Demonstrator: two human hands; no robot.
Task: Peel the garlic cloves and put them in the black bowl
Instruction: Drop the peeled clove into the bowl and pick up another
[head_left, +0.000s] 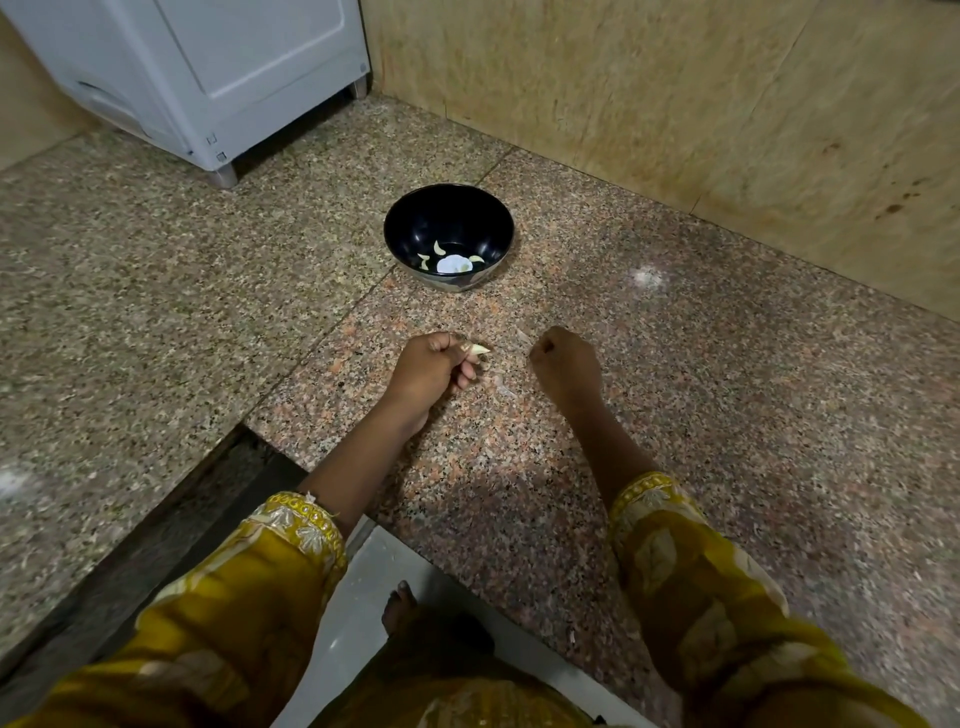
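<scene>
Yellow embroidered sleeves (249, 582) cover both my forearms at the bottom of the head view. Between them my bare toes (399, 605) stand on a white floor tile (353, 639).

Both arms reach over the speckled granite counter (675, 415). My left hand (431, 371) is curled, and its thumb and fingertips pinch a garlic clove (477, 351) whose pale pointed tip sticks out to the right. My right hand (563, 364) is just beside it, closed into a fist, knuckles turned away from me. Nothing shows in it. A few thin scraps of peel (501, 384) lie on the granite between the two hands.

Farther back, well apart from my hands, the black bowl (415, 218) sits upright on the counter. It holds several peeled cloves (439, 248) at its bottom, around a bright reflection. Behind it on the left a white appliance (218, 78) stands on short feet, and a beige stone wall (675, 104) closes off the corner.
</scene>
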